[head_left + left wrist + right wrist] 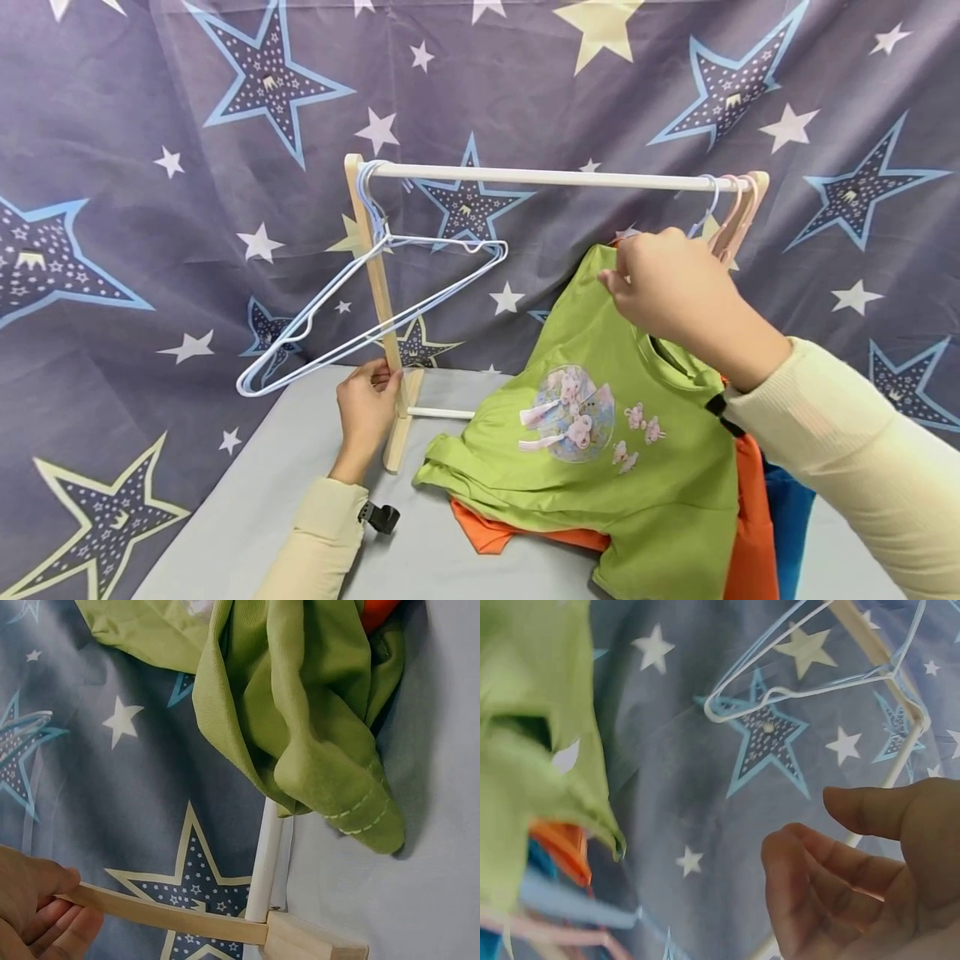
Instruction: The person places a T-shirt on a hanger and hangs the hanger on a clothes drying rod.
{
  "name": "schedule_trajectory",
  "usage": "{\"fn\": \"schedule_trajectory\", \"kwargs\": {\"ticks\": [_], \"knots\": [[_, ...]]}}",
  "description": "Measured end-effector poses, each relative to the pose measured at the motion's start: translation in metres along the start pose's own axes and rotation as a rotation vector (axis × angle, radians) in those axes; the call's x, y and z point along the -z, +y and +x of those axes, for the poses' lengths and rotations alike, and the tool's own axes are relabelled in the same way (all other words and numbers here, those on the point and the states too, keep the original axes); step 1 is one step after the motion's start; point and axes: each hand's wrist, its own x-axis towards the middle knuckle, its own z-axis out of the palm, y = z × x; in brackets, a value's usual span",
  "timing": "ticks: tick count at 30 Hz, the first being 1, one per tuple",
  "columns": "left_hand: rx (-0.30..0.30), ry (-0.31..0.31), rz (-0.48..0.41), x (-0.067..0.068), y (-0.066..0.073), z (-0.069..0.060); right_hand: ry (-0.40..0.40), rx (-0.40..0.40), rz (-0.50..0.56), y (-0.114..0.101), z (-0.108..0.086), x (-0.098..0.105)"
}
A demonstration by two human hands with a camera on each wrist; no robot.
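Note:
My left hand (367, 410) pinches the left wooden upright (380, 283) of a small clothes rack low down, thumb and fingers on either side of it. In the left wrist view, the fingers (71, 930) lie against that strip of wood. My right hand (667, 287) is in front of the rack's right end, before a green T-shirt (660, 467) with a printed picture. The right wrist view shows its fingers loosely bent, with nothing between thumb and fingertips. The shirt hangs at the right end, its hanger mostly hidden behind my hand.
White and blue hangers (442, 242) hang at the left end of the white rail (525, 175). Behind the green shirt are orange (753, 517) and blue garments (787, 517). Pink hangers (738, 212) crowd the right end. A star-patterned curtain (187, 250) backs the grey tabletop (225, 500).

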Motion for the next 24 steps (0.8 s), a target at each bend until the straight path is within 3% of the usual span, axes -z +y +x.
{"fn": "schedule_trajectory", "kwargs": {"ticks": [7, 13, 17, 24], "knots": [[0.003, -0.001, 0.005, 0.000, -0.001, 0.000, -0.027, 0.002, 0.078, -0.019, 0.000, -0.021], [-0.013, -0.003, -0.004, 0.000, 0.000, 0.002, -0.072, -0.043, 0.276, -0.024, -0.010, -0.037], [-0.015, -0.007, -0.005, 0.000, -0.002, 0.002, -0.056, -0.053, 0.352, -0.024, -0.016, -0.056], [-0.044, 0.010, 0.020, 0.001, -0.006, 0.001, -0.133, -0.042, 0.488, -0.029, -0.026, -0.099]]}}
